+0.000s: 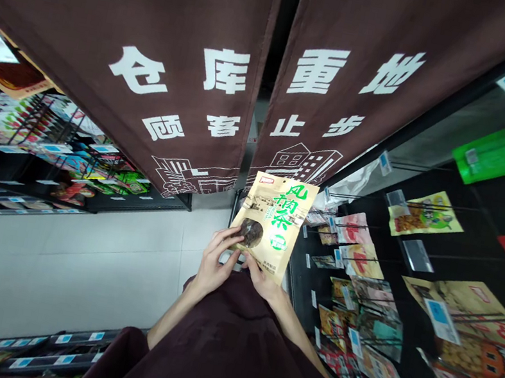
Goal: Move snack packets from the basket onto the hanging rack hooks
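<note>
A tan snack bag [279, 243] with green printed characters and a round window showing dark contents is held up in front of my body. My left hand [218, 258] grips its lower left side, fingers lying across the front near the window. At the bottom edge, my right hand [261, 276] pinches the bag with the thumb in front; its other fingers are hidden behind the bag.
A brown curtain [189, 21] with white characters hangs in two halves straight ahead. On the right, a black rack [482, 242] carries hanging snack bags and price tags. More packets [69, 147] hang at left, above a pale tiled floor [112, 262]. A low shelf [43, 351] lies at lower left.
</note>
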